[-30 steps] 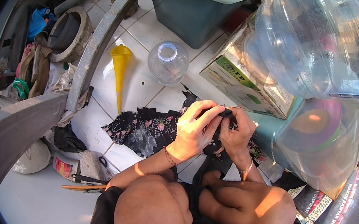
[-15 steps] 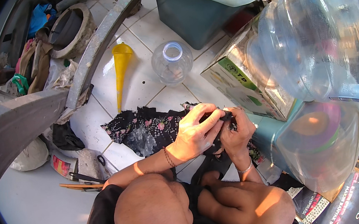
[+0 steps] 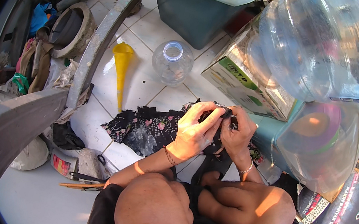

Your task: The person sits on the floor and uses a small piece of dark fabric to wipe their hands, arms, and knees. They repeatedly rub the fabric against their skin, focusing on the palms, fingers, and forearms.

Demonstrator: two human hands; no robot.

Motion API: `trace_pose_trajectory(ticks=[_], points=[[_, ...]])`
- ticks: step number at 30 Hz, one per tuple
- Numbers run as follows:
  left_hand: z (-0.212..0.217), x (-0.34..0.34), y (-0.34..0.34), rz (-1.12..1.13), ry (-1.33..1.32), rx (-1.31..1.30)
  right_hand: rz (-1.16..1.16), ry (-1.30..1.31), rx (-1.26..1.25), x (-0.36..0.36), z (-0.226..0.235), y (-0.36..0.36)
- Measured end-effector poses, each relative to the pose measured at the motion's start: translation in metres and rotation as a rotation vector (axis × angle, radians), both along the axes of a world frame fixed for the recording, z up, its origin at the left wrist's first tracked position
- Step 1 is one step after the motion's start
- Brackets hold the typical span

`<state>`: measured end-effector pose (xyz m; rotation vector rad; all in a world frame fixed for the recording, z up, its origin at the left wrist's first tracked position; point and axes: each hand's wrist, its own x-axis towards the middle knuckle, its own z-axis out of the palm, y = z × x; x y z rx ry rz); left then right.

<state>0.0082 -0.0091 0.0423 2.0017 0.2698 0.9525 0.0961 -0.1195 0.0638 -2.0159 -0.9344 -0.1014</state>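
Observation:
A black floral cloth [image 3: 159,125] with ragged edges and a whitish powdery patch lies spread on the floor, its right end gathered up between my hands. My left hand [image 3: 195,130] pinches a bunched edge of it between thumb and fingers. Close against it, my right hand [image 3: 237,129] grips the same dark bunch from the other side. What else may be inside the bunch is hidden by my fingers. Beyond the cloth stand a clear round plastic bottle [image 3: 174,70], upright and uncapped, and a yellow funnel [image 3: 122,69] lying on the tiles.
A dark bin [image 3: 190,21] lined with a plastic bag stands at the far side. On the right are a cardboard box [image 3: 248,90], a large clear water jug [image 3: 314,41] and a lidded plastic tub [image 3: 322,143]. A curved metal frame [image 3: 22,111] crosses the left, beside a stone ring [image 3: 88,29].
My hands stay at nearly the same spot, still pinching the cloth. The fingers shift only slightly on the bunched edge.

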Motion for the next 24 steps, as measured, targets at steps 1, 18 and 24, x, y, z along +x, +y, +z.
trace_pose_trajectory(ticks=[1,18,24], points=[[0.000,0.001,0.000,-0.005,0.001,-0.002,-0.005,0.016,-0.012,0.000,-0.001,-0.002],[-0.005,-0.012,0.009,-0.136,-0.045,0.246,0.051,0.067,-0.090,-0.002,-0.003,-0.009],[-0.006,-0.015,0.010,-0.093,0.028,0.214,0.041,0.020,-0.123,-0.004,-0.009,-0.005]])
